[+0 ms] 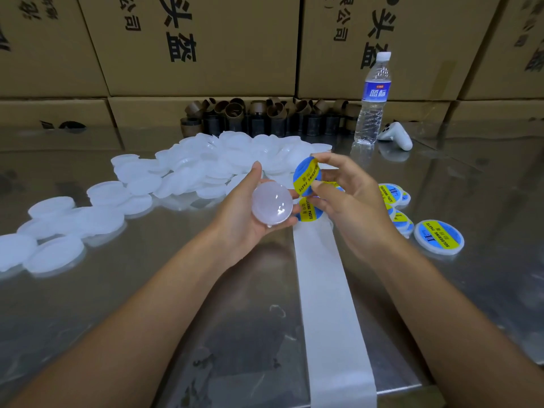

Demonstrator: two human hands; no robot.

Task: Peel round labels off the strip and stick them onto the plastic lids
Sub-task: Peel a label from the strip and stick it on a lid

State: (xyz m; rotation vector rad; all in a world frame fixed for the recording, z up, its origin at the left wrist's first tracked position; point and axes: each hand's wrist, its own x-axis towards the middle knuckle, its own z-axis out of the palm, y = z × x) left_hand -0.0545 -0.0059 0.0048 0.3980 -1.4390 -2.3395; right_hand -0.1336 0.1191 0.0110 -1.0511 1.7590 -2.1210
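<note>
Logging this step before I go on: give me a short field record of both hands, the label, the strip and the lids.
left hand: holds a bare lid in its palm
right hand: pinches a round label above the strip
strip: flat on the table, next label at its far end
unlabelled lids: heaped at left
labelled lids: at right

The strip (325, 290) runs off the bottom edge.

On the table (147, 290), the strip (326, 290) runs from the near edge toward the middle. A heap of unlabelled lids (206, 160) spreads left of it and behind; labelled lids (438, 237) lie right of it. Farther back stand a bottle (372, 104) and, right of it, a controller (396, 136). Behind all, cardboard rings (265, 113) line the stacked boxes (206, 54).
</note>
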